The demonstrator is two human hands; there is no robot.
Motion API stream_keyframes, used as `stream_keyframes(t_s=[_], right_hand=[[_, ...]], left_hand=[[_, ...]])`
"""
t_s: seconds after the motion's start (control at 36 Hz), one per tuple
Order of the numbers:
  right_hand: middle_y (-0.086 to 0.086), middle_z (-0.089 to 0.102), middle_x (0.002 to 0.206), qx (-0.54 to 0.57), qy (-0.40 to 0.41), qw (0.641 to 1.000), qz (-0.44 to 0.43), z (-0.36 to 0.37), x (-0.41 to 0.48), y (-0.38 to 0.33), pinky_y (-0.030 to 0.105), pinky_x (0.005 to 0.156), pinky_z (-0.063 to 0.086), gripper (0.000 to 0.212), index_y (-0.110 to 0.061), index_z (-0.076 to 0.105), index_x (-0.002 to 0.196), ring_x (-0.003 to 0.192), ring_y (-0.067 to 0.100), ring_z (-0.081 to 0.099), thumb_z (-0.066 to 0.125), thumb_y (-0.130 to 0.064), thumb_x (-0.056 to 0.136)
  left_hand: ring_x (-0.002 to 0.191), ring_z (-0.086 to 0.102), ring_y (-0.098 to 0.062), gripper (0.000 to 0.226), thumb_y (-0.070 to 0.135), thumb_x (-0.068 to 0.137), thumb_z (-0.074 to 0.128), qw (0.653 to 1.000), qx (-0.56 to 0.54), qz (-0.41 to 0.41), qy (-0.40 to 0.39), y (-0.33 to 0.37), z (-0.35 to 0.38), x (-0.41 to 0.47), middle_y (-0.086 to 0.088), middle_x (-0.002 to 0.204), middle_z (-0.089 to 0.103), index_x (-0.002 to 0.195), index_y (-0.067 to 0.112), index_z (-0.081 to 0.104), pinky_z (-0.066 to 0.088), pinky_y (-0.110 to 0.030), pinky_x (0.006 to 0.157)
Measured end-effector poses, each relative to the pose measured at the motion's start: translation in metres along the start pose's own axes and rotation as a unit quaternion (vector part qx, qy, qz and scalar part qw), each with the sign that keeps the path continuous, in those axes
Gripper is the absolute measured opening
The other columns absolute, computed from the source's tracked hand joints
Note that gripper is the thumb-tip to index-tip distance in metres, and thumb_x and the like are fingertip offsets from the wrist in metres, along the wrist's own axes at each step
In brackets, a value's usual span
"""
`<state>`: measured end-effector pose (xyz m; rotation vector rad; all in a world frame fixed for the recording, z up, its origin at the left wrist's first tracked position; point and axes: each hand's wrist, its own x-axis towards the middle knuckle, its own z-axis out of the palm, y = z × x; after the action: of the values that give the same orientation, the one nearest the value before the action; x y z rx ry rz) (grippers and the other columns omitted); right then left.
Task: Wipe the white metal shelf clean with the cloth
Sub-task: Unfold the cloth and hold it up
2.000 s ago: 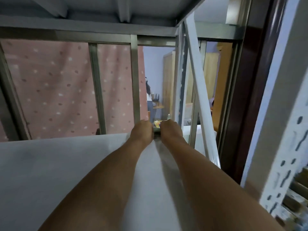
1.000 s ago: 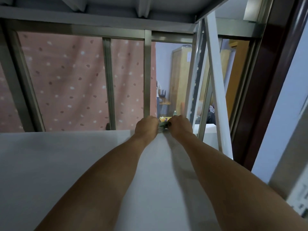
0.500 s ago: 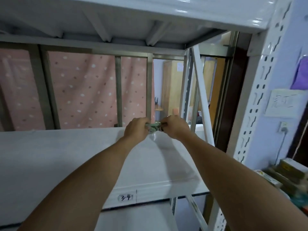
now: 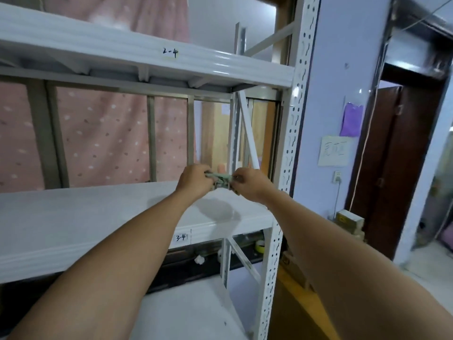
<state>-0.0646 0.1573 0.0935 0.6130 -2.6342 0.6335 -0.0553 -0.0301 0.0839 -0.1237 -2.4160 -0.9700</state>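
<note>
Far left there's a pink dotted curtain (image 4: 98,138) hanging behind the rack; in front of it runs the white metal shelf (image 4: 73,217), the board with the "3-4" label (image 4: 180,238) on its front lip, and above that another board marked "2-4" (image 4: 169,53); both bare forearms reach in over the shelf toward its back right corner.

Left hand (image 4: 195,179) is curled tight round one end of the cloth (image 4: 220,180); the cloth is a small greenish bunched-up thing stretched between the two fists, looks lifted just off the board with a shadow on the shelf under it; right hand (image 4: 250,182) is curled round the other end, fingers tucked in.

Just right of that is the perforated upright (image 4: 291,143) of the rack; lower down a yellow tape roll (image 4: 259,246); then a purple note (image 4: 351,120) and a white paper (image 4: 334,150) on the wall, a socket (image 4: 338,177) below them, a box (image 4: 349,220) on the floor, and a dark door frame (image 4: 397,168).
</note>
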Motion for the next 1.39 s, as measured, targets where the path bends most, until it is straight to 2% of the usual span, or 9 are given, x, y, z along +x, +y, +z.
stream_keyframes(t_s=[0.19, 0.42, 0.53, 0.67, 0.97, 1.08, 1.14, 1.25, 1.39], right_hand=[[0.0, 0.058, 0.105, -0.173, 0.007, 0.985, -0.013, -0.044, -0.064, 0.021, 0.039, 0.075, 0.053, 0.08, -0.024, 0.036, 0.134, 0.087, 0.021, 0.057, 0.067, -0.067, 0.073], [0.003, 0.064, 0.1, -0.21, 0.13, 0.969, 0.023, -0.096, -0.115, 0.065, 0.035, 0.064, 0.044, 0.029, -0.027, 0.055, 0.116, 0.088, 0.029, 0.06, 0.057, -0.041, 0.091], [-0.002, 0.071, 0.087, -0.112, 0.157, 0.978, 0.075, -0.125, -0.152, 0.093, 0.039, 0.068, 0.054, 0.029, -0.028, 0.068, 0.097, 0.081, 0.022, 0.064, 0.059, -0.052, 0.083], [-0.003, 0.061, 0.062, 0.019, 0.2, 0.965, 0.168, -0.163, -0.194, 0.133, 0.027, 0.05, 0.041, 0.035, -0.021, 0.06, 0.064, 0.061, 0.013, 0.058, 0.067, -0.05, 0.083], [0.005, 0.075, 0.083, 0.138, 0.243, 0.9, 0.336, -0.249, -0.313, 0.259, 0.04, 0.076, 0.061, 0.053, -0.01, 0.076, 0.087, 0.079, 0.02, 0.072, 0.067, -0.062, 0.078], [0.005, 0.074, 0.089, 0.192, 0.258, 0.86, 0.396, -0.26, -0.363, 0.297, 0.027, 0.059, 0.058, 0.04, -0.01, 0.075, 0.095, 0.077, 0.017, 0.071, 0.07, -0.049, 0.085], [0.008, 0.075, 0.092, 0.232, 0.249, 0.837, 0.429, -0.259, -0.389, 0.317, 0.033, 0.067, 0.062, 0.045, -0.008, 0.074, 0.101, 0.08, 0.021, 0.073, 0.071, -0.049, 0.084], [0.01, 0.074, 0.101, 0.298, 0.179, 0.802, 0.485, -0.249, -0.443, 0.343, 0.035, 0.069, 0.06, 0.05, -0.006, 0.067, 0.108, 0.089, 0.024, 0.073, 0.07, -0.05, 0.084], [0.012, 0.074, 0.106, 0.349, 0.138, 0.771, 0.514, -0.219, -0.495, 0.379, 0.037, 0.076, 0.06, 0.044, -0.005, 0.065, 0.113, 0.094, 0.029, 0.072, 0.078, -0.033, 0.082]], left_hand=[[0.083, 0.069, -0.024, 0.008, 0.018, 0.087, 0.069, 0.998, -0.05, 0.011, -0.037, 0.061, 0.023, -0.023, -0.002, 0.088, 0.074, 0.087, 0.021, 0.077, 0.062, -0.039, 0.077], [0.092, 0.065, -0.018, 0.01, 0.027, 0.086, 0.075, 0.985, -0.143, 0.014, -0.097, 0.122, 0.059, -0.04, 0.001, 0.101, 0.074, 0.092, 0.02, 0.078, 0.049, -0.028, 0.078], [0.096, 0.067, -0.019, 0.007, 0.024, 0.085, 0.077, 0.962, -0.226, -0.013, -0.154, 0.152, 0.084, -0.053, 0.002, 0.1, 0.074, 0.091, 0.022, 0.079, 0.057, -0.035, 0.086], [0.09, 0.073, -0.024, 0.013, 0.012, 0.094, 0.068, 0.911, -0.324, -0.05, -0.251, 0.204, 0.127, -0.078, -0.013, 0.107, 0.076, 0.104, 0.008, 0.076, 0.064, -0.031, 0.064], [0.095, 0.072, -0.022, 0.04, 0.036, 0.084, 0.076, 0.732, -0.441, -0.091, -0.512, 0.328, 0.262, -0.133, -0.009, 0.1, 0.076, 0.112, 0.007, 0.072, 0.058, -0.038, 0.092], [0.087, 0.075, -0.02, 0.024, 0.007, 0.089, 0.072, 0.717, -0.442, -0.067, -0.535, 0.361, 0.319, -0.164, -0.012, 0.101, 0.076, 0.112, 0.003, 0.072, 0.061, -0.03, 0.075], [0.091, 0.076, -0.026, 0.027, 0.0, 0.088, 0.071, 0.721, -0.44, -0.082, -0.53, 0.373, 0.35, -0.179, -0.017, 0.104, 0.077, 0.115, -0.002, 0.071, 0.063, -0.032, 0.073], [0.098, 0.076, -0.032, 0.037, 0.009, 0.082, 0.08, 0.745, -0.398, -0.094, -0.526, 0.387, 0.401, -0.207, -0.018, 0.108, 0.077, 0.117, 0.002, 0.07, 0.062, -0.044, 0.087], [0.089, 0.077, -0.021, 0.066, 0.023, 0.072, 0.09, 0.738, -0.362, -0.111, -0.558, 0.385, 0.466, -0.233, -0.009, 0.109, 0.078, 0.128, 0.002, 0.062, 0.058, -0.026, 0.06]])
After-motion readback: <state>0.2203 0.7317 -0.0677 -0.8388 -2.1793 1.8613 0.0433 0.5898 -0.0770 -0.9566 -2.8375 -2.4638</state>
